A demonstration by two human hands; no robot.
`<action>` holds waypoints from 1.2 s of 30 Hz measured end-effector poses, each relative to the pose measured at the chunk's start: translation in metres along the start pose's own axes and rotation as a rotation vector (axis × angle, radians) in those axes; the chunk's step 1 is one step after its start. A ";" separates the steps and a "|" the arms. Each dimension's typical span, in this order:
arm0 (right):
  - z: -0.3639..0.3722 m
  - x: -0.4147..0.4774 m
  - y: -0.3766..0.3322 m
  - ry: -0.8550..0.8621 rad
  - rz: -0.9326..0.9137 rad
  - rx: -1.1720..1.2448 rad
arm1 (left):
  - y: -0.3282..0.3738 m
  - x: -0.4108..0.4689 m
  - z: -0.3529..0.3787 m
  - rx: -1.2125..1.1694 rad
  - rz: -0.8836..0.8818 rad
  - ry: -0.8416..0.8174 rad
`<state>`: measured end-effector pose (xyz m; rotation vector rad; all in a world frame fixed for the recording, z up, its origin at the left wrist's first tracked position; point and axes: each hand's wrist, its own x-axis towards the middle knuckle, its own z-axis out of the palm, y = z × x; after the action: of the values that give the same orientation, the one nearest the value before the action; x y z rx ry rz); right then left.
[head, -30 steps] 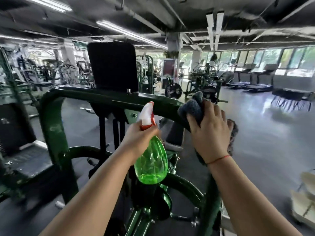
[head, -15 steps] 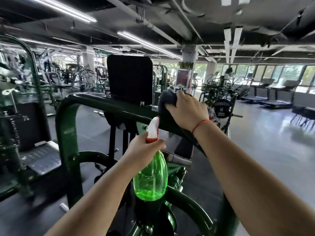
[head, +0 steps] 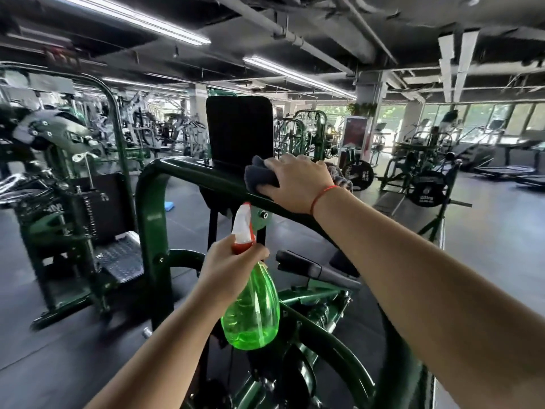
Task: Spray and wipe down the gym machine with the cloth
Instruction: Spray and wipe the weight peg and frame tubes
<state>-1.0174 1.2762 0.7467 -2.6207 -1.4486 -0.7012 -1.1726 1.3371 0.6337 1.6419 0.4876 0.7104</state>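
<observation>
cloth [head: 259, 175] atop machine bar [head: 188, 170] under curled right hand [head: 298, 181]; bottle [head: 252, 308] in curled left hand [head: 227, 268]

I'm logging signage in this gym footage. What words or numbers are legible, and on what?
"20kg": on the right weight plate; the finer print under it is too small to read.
Perhaps "20kg", turned sideways: on the left weight plate; unsure.
Print on the red poster: blurred, unreadable.
White letters on the left machine: cut off, unreadable.
No print visible on the spray bottle or the cloth.
</observation>
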 end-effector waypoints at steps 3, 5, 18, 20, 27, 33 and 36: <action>-0.006 -0.036 -0.001 0.033 -0.128 -0.057 | -0.005 -0.008 0.000 -0.019 -0.011 0.027; -0.006 -0.062 -0.002 0.056 -0.237 -0.171 | -0.010 -0.011 -0.002 -0.024 -0.015 0.037; 0.051 -0.020 -0.063 -0.056 -0.523 -0.899 | -0.030 0.009 -0.056 -0.026 0.020 -0.039; 0.058 -0.010 -0.067 0.006 -0.536 -0.956 | -0.033 0.020 -0.061 -0.024 0.029 -0.062; 0.054 -0.032 -0.054 -0.113 -0.518 -1.043 | -0.050 0.047 -0.059 -0.028 0.114 -0.202; 0.038 -0.092 -0.014 -0.065 -0.532 -1.076 | -0.055 0.040 -0.050 -0.126 0.151 -0.402; 0.040 -0.111 -0.007 0.079 -0.534 -1.020 | -0.057 0.035 -0.053 -0.101 0.168 -0.470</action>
<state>-1.0591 1.2038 0.6635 -2.6690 -2.2072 -2.0308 -1.1794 1.4094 0.5889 1.6981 -0.0231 0.4380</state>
